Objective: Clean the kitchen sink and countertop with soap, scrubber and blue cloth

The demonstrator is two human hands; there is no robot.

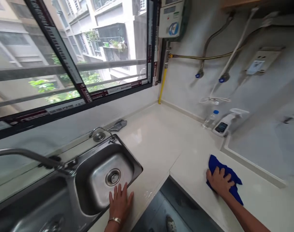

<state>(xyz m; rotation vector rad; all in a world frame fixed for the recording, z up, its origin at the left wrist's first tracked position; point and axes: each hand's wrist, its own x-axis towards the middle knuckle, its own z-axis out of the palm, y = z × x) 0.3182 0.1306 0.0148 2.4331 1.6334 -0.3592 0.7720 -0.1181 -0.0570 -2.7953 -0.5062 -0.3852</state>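
Observation:
A dark blue cleaning cloth (234,190) lies crumpled on the white countertop (158,135) at the right. My right hand (219,181) presses down on it from above, fingers bent into the fabric, with cloth spread out beyond the fingertips. On the left, my left hand (120,200) rests flat with fingers apart at the front edge of the stainless steel sink (100,180), holding nothing. A metal bracelet sits at that wrist. Just past its fingertips is the drain strainer (113,177) of the right basin.
By the right wall stand a white spray bottle (223,125) and a clear bottle with a blue cap (211,118). A large faucet (33,156) arches over the left basin. A grey rag (118,125) lies behind the sink. The counter's inner corner drops to the floor (158,209).

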